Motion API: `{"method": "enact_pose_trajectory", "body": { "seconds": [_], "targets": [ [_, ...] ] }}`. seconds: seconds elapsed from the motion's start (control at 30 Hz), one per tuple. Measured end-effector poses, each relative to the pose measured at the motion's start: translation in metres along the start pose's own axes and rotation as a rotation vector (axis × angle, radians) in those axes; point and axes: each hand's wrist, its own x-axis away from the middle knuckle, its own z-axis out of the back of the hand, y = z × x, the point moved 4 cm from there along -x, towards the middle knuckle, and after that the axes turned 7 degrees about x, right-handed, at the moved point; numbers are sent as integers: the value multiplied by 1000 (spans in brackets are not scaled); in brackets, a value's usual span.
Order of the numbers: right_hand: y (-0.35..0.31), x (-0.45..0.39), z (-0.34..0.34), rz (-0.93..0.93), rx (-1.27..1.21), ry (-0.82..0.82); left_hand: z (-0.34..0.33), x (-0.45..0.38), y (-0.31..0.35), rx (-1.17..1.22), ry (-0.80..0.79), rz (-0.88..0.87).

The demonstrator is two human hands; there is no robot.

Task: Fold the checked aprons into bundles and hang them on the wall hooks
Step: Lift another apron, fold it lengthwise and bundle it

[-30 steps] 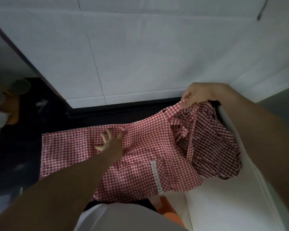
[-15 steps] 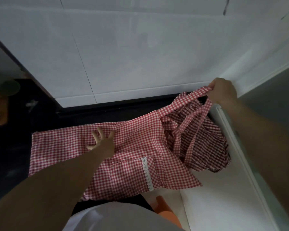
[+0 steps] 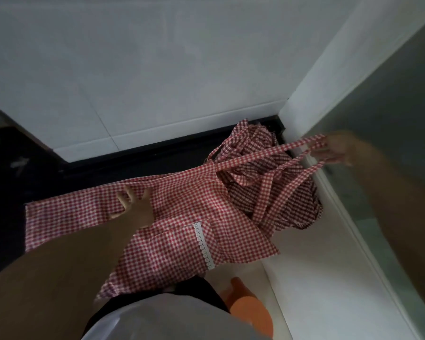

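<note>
From the head view, a red-and-white checked apron (image 3: 182, 217) lies spread across a dark counter (image 3: 8, 182), its right part reaching onto a white surface (image 3: 317, 278) and its near edge hanging off toward the person's body. The left hand (image 3: 135, 207) rests flat on the cloth with fingers spread and straight, pinning the apron's left-centre; it grips nothing. The right hand (image 3: 339, 148) is blurred, out near the corner where the white wall (image 3: 157, 69) meets a grey panel (image 3: 390, 94); the apron's straps (image 3: 263, 155) run taut up to it, so it appears to hold their ends, though the blur hides how the fingers lie round them. A pocket with white lace trim (image 3: 203, 244) shows on the apron's lower half. Behind the straps a second, darker checked apron (image 3: 287, 200) sits crumpled in a heap against the corner, and the straps cross directly over it. An orange object (image 3: 245, 305) shows low down by the person's body; what it is I cannot tell. No wall hooks are in sight. The chief risk, as I judge it, is that pulling the straps will drag or snag the crumpled apron beneath them and tangle the two together. A harder pull could also slide the spread apron out from under the flat palm, wrinkling it before any fold is made, or tip its overhanging edge off the counter.
</note>
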Motion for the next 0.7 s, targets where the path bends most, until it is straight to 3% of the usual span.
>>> {"method": "enact_pose_trajectory", "body": {
  "seconds": [0.07,0.1,0.2,0.23,0.33,0.43,0.47,0.53,0.6,0.63,0.7],
  "targets": [
    [13,3,11,-4,-16,-46,0,-3,-2,-9,-12,8],
    [19,-2,21,39,-4,22,-1,-6,-3,-27,-12,10],
    [19,-1,48,298,467,568,-2,-9,-4,-46,-3,15],
    [20,1,50,315,532,660,-2,-7,-3,-42,-1,13],
    [22,4,46,235,634,620,-2,-4,0,-12,9,24],
    [26,-6,29,97,282,242,-3,-5,1,-3,26,32],
    [25,-9,26,68,169,187,-3,-4,2,-4,31,35],
    [24,-23,30,11,95,283,-3,-4,3,-11,25,45],
    [22,-24,36,59,162,547,-4,-2,4,-13,24,50],
    [16,-11,32,193,187,627,-3,-1,4,-10,33,51],
    [6,5,18,574,347,602,-2,2,7,-23,51,61]
  ]
}}
